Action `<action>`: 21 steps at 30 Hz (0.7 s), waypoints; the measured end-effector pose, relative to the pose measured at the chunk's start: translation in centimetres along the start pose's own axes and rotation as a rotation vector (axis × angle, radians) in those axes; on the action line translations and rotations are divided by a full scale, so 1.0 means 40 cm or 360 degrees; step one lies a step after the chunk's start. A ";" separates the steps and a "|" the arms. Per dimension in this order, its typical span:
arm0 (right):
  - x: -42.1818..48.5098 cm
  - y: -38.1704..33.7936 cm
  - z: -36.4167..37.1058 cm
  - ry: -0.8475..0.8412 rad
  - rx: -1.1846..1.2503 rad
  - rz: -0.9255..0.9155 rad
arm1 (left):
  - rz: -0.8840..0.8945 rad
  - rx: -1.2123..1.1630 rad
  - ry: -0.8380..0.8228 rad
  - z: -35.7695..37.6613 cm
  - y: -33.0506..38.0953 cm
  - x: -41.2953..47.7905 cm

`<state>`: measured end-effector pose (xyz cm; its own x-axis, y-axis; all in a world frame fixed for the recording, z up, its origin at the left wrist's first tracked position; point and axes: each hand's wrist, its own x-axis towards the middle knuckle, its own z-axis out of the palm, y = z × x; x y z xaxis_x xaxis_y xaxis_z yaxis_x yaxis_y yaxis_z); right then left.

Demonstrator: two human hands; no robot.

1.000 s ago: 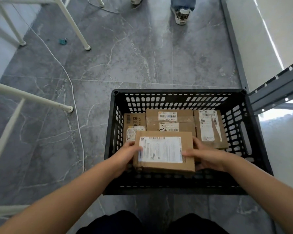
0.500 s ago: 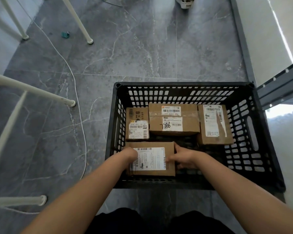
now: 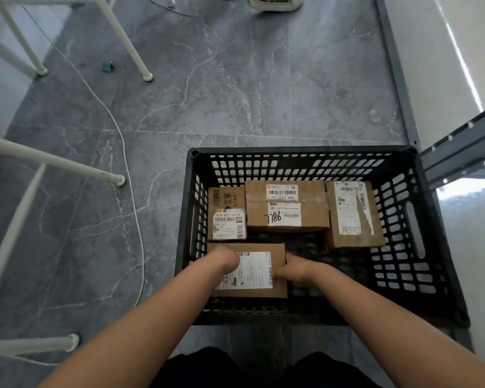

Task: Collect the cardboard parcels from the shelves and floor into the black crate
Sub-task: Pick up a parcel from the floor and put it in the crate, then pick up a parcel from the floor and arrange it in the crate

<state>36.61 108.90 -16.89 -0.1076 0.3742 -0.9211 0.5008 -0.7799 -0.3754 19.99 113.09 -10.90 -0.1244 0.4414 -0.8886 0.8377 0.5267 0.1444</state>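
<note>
The left hand (image 3: 226,257) lay curled over the left edge of the cardboard parcel (image 3: 253,271), at about seven o'clock inside the black crate (image 3: 300,153), low in its near-left corner; the right hand (image 3: 296,271) gripped the parcel's right side, fingers wrapped around that edge, so both held it between them. Whether it already rested on the crate floor could not be told; released early it might have dropped askew, and fingers risked pinching; four parcels (image 3: 287,217) sat toward twelve o'clock.
</note>
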 end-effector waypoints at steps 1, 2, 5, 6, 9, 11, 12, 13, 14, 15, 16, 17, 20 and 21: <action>-0.015 -0.006 -0.007 0.0074 -0.0006 -0.0002 | 0.0043 -0.0043 -0.0019 -0.008 0.003 -0.015; -0.038 -0.015 -0.018 0.0169 0.0001 -0.0003 | 0.0079 -0.0078 -0.0075 -0.023 0.007 -0.034; -0.164 -0.062 -0.070 0.0422 0.0192 -0.0127 | 0.0195 -0.0409 -0.0221 -0.088 0.028 -0.131; -0.220 -0.085 -0.089 0.0487 0.0271 -0.0178 | 0.0261 -0.0513 -0.0221 -0.115 0.037 -0.175; -0.411 -0.161 -0.142 0.0652 0.0365 -0.0342 | 0.0453 -0.0568 -0.0026 -0.199 0.085 -0.330; -0.547 -0.216 -0.173 0.0717 0.0357 -0.0461 | 0.0549 -0.0553 0.0096 -0.265 0.127 -0.448; -0.617 -0.247 -0.188 0.0750 0.0352 -0.0518 | 0.0606 -0.0558 0.0118 -0.299 0.148 -0.514; -0.691 -0.281 -0.205 0.0782 0.0351 -0.0577 | 0.0671 -0.0570 0.0131 -0.334 0.171 -0.584; -0.768 -0.316 -0.221 0.0804 0.0354 -0.0638 | 0.0751 -0.0592 0.0134 -0.369 0.195 -0.654; -0.848 -0.351 -0.238 0.0819 0.0366 -0.0700 | 0.0832 -0.0607 0.0131 -0.405 0.221 -0.727; -0.929 -0.386 -0.255 0.0834 0.0380 -0.0757 | 0.0920 -0.0614 0.0129 -0.439 0.249 -0.801; -1.013 -0.420 -0.272 0.0855 0.0393 -0.0812 | 0.1006 -0.0598 0.0144 -0.473 0.277 -0.875; -1.277 -0.511 -0.328 0.0988 0.0375 -0.0976 | 0.1247 -0.0533 0.0263 -0.570 0.362 -1.102; -1.362 -0.535 -0.350 0.1047 0.0345 -0.1028 | 0.1324 -0.0525 0.0291 -0.602 0.391 -1.177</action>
<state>43.77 112.23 42.77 0.2305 0.9223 -0.3103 0.3360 -0.3747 -0.8641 26.15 118.03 43.66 0.3460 0.8650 -0.3635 0.5039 0.1555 0.8497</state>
